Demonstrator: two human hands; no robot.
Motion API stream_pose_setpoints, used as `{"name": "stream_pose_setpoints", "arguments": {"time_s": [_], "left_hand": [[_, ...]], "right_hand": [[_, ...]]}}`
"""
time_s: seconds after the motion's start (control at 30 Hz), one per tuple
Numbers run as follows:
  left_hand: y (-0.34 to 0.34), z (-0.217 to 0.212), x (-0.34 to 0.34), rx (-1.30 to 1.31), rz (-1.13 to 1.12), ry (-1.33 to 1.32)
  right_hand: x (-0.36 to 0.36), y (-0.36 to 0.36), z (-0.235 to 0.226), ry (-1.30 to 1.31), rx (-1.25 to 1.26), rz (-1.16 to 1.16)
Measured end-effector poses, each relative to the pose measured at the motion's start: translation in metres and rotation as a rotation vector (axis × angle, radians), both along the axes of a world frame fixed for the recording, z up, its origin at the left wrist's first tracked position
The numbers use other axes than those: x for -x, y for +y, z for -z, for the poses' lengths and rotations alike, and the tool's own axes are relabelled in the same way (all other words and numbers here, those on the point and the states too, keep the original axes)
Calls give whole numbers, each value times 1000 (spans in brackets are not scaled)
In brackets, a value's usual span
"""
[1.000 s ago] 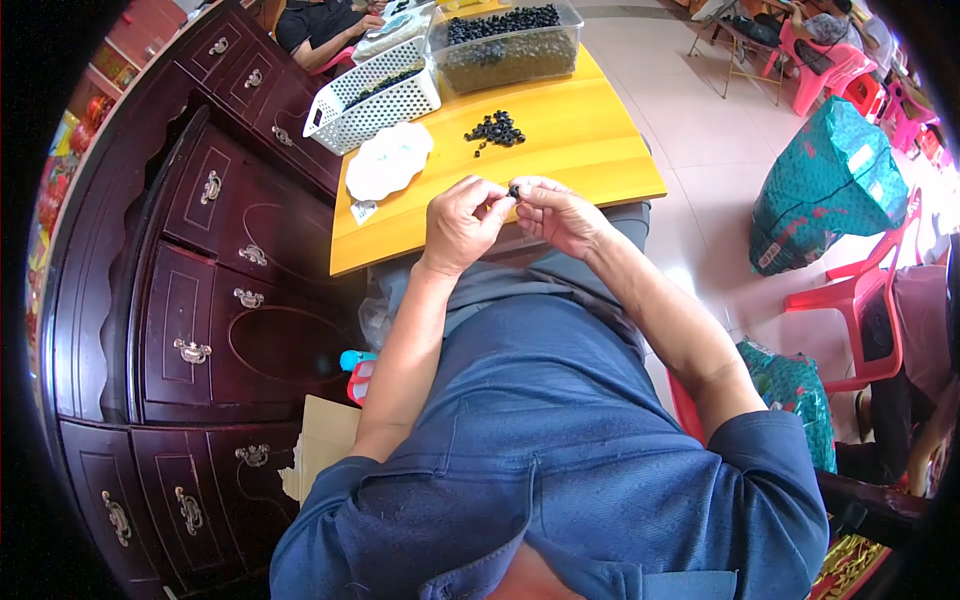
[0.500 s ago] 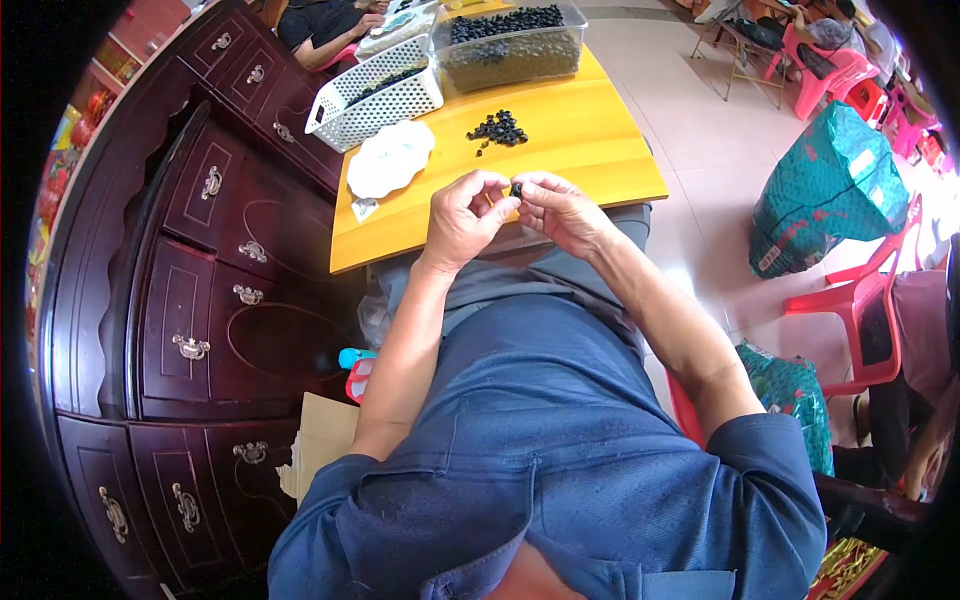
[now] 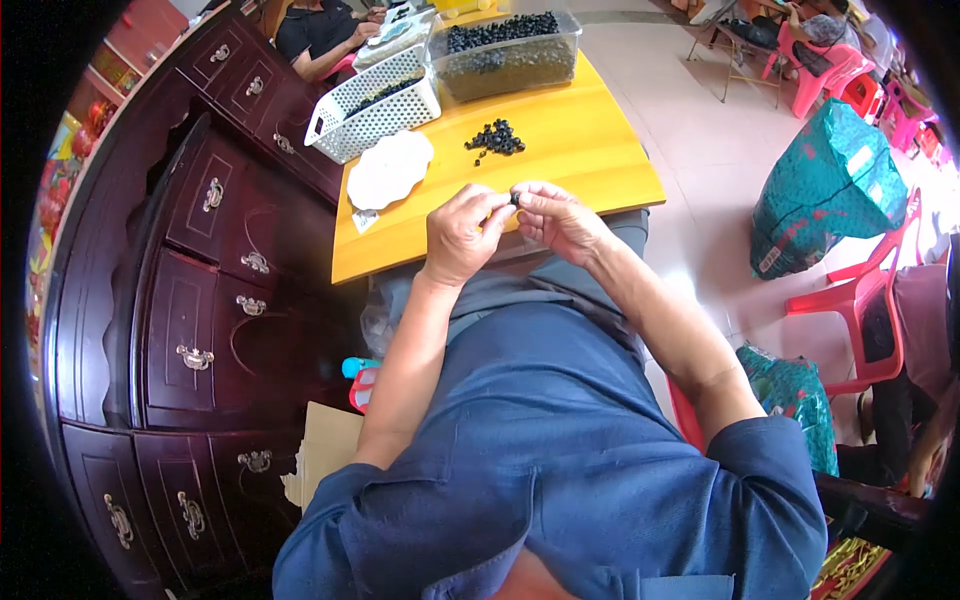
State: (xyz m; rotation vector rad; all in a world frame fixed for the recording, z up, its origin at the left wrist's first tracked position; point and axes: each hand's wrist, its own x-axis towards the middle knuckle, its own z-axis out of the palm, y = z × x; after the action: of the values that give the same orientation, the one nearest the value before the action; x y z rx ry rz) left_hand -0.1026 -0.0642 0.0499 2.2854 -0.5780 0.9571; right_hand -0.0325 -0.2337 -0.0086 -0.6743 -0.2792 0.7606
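Note:
Between my two hands, over the near edge of the yellow table [image 3: 580, 170], is a small round black piece [image 3: 515, 198]. My right hand [image 3: 560, 218] pinches it between thumb and forefinger. The fingertips of my left hand [image 3: 465, 232] are closed against its other side. Just beyond my hands lies a loose pile of similar black pieces [image 3: 497, 138]. A white scallop-edged plate [image 3: 390, 172] rests to the left of the pile. The piece is too small for its exact kind to show.
At the far end stand a white perforated basket [image 3: 375, 105] and a clear plastic tub [image 3: 505, 60], both holding black pieces. A dark wooden cabinet [image 3: 230, 290] borders the left. To the right are a green bag [image 3: 825, 195] and a red plastic chair [image 3: 850, 315]. Other people sit farther off.
My left fingers have closed in on the black piece, where a gap showed between thumb and forefinger. Both hands sit slightly lower in view. The pile stays put.

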Motion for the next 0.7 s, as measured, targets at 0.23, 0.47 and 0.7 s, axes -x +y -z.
{"name": "stream_pose_setpoints", "arguments": {"time_s": [0.23, 0.47, 0.7], "left_hand": [[-3, 7, 2, 70, -61, 17], [-3, 2, 0, 142, 7, 81], [9, -1, 1, 309, 116, 355]], "right_hand": [[10, 11, 6, 0, -48, 109], [12, 7, -1, 37, -26, 118], [10, 5, -6, -6, -87, -9]]}}
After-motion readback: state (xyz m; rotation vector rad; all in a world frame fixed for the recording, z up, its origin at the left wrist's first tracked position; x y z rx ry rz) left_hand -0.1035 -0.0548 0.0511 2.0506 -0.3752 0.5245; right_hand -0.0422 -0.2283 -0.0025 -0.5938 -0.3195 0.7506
